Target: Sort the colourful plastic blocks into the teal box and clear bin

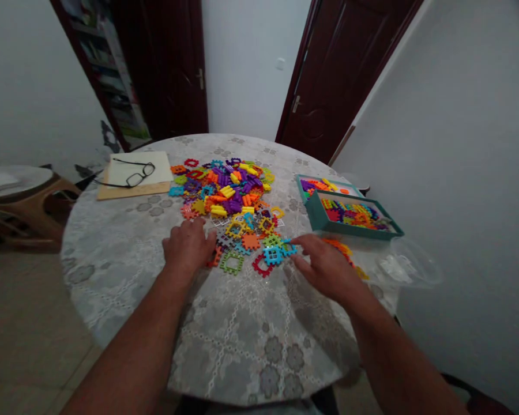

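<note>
A blue piece (289, 249) is touched by the fingers of the right hand (324, 262), at the near right edge of the loose pieces; whether it is pinched cannot be made out. The left hand (185, 245) is rested on the cloth-covered bench (242, 328), its thumb spread from the bent fingers, near a grey piece (224, 240). Between the hands, a windowed blue square (273, 255) is laid over part of a red frame (259, 268). Beyond, a colourful pile (233, 190) is heaped; to its right, more pieces are held in a green box (363, 229).
</note>
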`<state>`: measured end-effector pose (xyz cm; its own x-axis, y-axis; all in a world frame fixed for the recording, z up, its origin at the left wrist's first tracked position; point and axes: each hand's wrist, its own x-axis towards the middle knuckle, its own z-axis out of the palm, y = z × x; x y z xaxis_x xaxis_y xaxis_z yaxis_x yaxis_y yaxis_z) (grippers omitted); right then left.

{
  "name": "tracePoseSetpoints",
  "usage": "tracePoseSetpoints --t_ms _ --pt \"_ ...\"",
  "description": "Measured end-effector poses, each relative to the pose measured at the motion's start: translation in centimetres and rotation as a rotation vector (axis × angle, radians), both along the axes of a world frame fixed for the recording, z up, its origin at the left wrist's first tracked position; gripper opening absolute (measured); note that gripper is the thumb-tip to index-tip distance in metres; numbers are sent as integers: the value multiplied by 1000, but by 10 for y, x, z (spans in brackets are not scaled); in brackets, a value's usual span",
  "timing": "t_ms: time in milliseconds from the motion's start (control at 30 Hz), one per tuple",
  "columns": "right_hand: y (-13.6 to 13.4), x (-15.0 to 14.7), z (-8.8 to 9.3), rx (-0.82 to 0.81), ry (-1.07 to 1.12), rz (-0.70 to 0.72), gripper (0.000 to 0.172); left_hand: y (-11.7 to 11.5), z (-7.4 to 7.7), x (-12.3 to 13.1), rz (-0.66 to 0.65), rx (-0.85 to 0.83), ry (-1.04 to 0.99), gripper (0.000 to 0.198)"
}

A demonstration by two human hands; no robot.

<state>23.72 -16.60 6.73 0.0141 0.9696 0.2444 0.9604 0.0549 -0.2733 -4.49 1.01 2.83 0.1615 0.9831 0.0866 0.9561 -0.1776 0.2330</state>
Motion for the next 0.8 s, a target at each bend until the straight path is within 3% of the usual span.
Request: tracePoseSetpoints --t_ms 67,167,267,433,633,800 --pt "-1 -38 -12 -92 -35 21 31 -3 3 -1 7 -67 60 58" --pt "6 -66 -28 -141 -100 -110 47 -7 6 -1 -22 -113 93 59" --pt "15 -70 -42 -132 -80 -186 56 -11 7 1 -73 -134 89 58" --pt "28 -60 -62 -21 34 -90 40 -16 2 9 -191 -148 -26 51" --pt "50 -45 -86 123 120 -53 35 -18 -8 21 -384 -156 -424 28" --pt "58 -36 -94 240 229 -40 33 -22 -15 30 -382 -392 -875 25"
